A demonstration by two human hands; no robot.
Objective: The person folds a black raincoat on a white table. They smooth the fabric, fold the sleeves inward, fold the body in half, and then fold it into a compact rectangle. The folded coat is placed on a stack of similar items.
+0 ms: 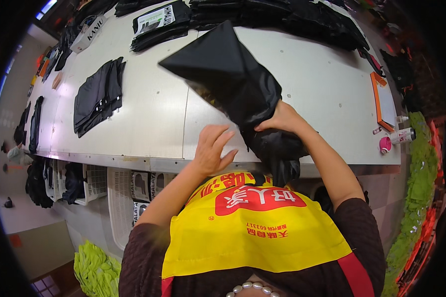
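Note:
My right hand (285, 119) is wrapped around a bunched, soft black bag-like piece (233, 74), its thumb pressing into the folds. The wide upper part spreads to a point at the far left, above the table. Below the hand, the black material gathers and hangs over the table's near edge, against my yellow apron (252, 232). I cannot tell whether it is plastic or cloth. My left hand (213, 148) is just left of it with fingers apart, holding nothing.
The white table (148, 109) bears a folded black stack (100, 94) at left and black piles (282, 22) along the far side. A white box (88, 34) stands far left. An orange-edged tray (382, 101) and a bottle (403, 135) are at right. Below is a white basket (119, 208).

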